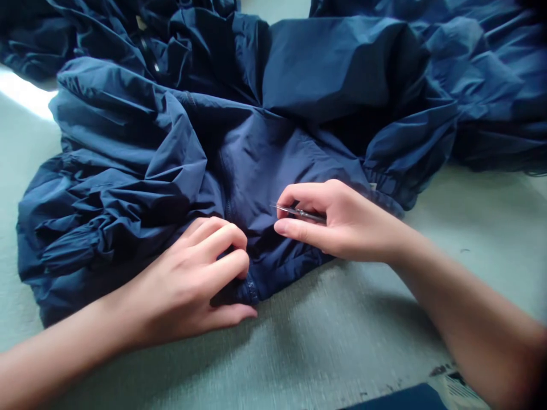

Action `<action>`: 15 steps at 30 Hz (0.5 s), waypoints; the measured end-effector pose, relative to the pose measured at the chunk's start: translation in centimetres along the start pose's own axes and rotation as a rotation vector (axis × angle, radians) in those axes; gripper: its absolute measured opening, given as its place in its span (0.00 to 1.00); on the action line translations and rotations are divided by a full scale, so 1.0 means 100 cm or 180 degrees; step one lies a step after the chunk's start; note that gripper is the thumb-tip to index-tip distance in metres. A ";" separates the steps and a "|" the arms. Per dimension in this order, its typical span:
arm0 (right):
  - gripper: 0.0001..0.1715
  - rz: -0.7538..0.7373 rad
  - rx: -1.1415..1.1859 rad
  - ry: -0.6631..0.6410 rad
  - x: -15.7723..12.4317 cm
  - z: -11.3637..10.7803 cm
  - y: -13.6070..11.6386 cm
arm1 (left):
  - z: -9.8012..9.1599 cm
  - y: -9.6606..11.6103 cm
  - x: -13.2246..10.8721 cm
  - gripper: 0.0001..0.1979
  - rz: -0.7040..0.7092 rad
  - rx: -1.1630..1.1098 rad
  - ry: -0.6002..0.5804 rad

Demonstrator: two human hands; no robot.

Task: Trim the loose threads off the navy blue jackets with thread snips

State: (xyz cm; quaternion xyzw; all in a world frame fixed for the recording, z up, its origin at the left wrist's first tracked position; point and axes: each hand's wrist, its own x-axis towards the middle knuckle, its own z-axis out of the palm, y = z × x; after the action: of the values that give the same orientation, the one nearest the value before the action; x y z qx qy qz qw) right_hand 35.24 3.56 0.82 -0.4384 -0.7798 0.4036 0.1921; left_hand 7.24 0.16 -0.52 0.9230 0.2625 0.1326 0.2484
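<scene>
A navy jacket [273, 154] of thin, crinkled cloth lies bunched on the table, its lower edge toward me. My left hand [200, 270] rests on this edge near a stitched seam, fingers curled into the cloth and thumb held apart along the hem. The fingertips are hidden. Just above the cloth to the right, my right hand [337, 219] is closed around a small pair of thread snips [301, 213], whose thin tips point left. A gathered cuff [77, 247] shows on the left, and another gathered end lies behind my right wrist.
More navy garments [482, 74] are heaped along the far side and at the right. The pale green table [307, 353] extends toward me, its front edge worn at the lower right. Bright light falls on the table at the far left.
</scene>
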 end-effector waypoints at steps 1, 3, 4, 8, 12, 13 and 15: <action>0.10 -0.0040 -0.0017 0.0048 -0.001 0.001 -0.001 | 0.000 -0.001 0.000 0.14 0.0029 -0.0007 -0.0030; 0.09 -0.0108 0.0106 0.0168 -0.002 0.005 -0.004 | -0.001 -0.002 0.001 0.13 0.0054 -0.0043 -0.0060; 0.09 -0.0111 0.0280 0.0203 -0.004 0.007 -0.007 | -0.001 -0.003 0.001 0.12 0.0027 -0.0078 -0.0050; 0.07 0.0089 0.1150 0.0024 -0.009 0.019 -0.016 | -0.001 -0.005 0.002 0.09 -0.0259 -0.0407 0.0064; 0.15 0.0031 0.1087 -0.0420 -0.011 0.025 -0.019 | -0.003 -0.007 0.003 0.09 -0.0458 -0.0757 0.0162; 0.15 -0.0025 0.0958 -0.0470 -0.011 0.024 -0.020 | -0.003 -0.008 0.003 0.10 -0.0499 -0.0810 0.0179; 0.12 -0.0051 0.0690 -0.0473 -0.010 0.023 -0.021 | -0.004 -0.008 0.003 0.11 -0.0578 -0.0899 0.0234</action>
State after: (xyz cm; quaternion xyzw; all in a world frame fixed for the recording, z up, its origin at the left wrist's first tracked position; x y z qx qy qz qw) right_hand 33.22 1.05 1.14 -0.3777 -0.7471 0.5153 0.1832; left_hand 7.04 1.03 -0.57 0.8459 0.3325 0.1788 0.3767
